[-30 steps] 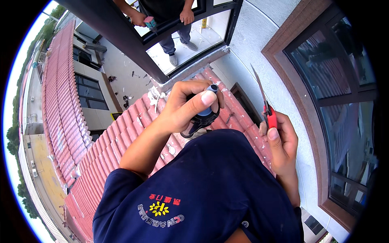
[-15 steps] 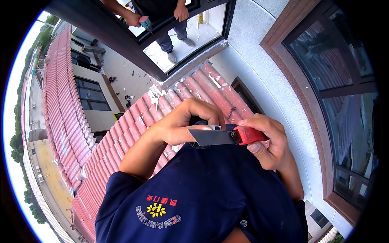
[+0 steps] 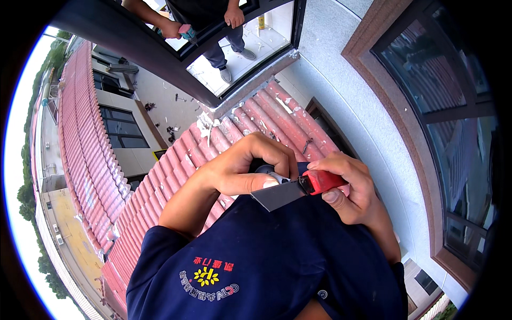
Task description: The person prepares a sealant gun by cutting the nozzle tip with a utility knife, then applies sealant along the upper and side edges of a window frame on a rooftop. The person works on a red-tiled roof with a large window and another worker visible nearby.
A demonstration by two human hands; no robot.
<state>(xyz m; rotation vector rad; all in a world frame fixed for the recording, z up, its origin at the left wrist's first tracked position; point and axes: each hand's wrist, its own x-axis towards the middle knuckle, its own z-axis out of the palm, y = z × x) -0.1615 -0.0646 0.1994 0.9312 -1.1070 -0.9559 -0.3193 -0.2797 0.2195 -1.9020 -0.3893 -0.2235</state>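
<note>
In front of my chest, my right hand (image 3: 351, 186) grips the red handle of a utility knife (image 3: 325, 182) between thumb and fingers. Its wide grey blade (image 3: 278, 196) is extended, pointing left and slightly down. My left hand (image 3: 245, 166) is closed, with the fingers curled and the thumb laid along the near side. A small dark rounded thing (image 3: 262, 166) with a pale grey part shows between its thumb and fingers, mostly hidden; its kind cannot be made out. The blade crosses close by the left thumb tip.
Red ridged roof tiles (image 3: 176, 173) with pale debris lie below me. Beyond stands a dark window frame (image 3: 186, 58); behind it, a person's hand holds a power drill (image 3: 188, 33). A pale wall (image 3: 352, 90) and a brown-framed window (image 3: 426, 69) rise on the right.
The knife blade has tilted, its tip dropping lower and nearer my chest. My right hand has turned slightly with it, while the left hand stays almost in place.
</note>
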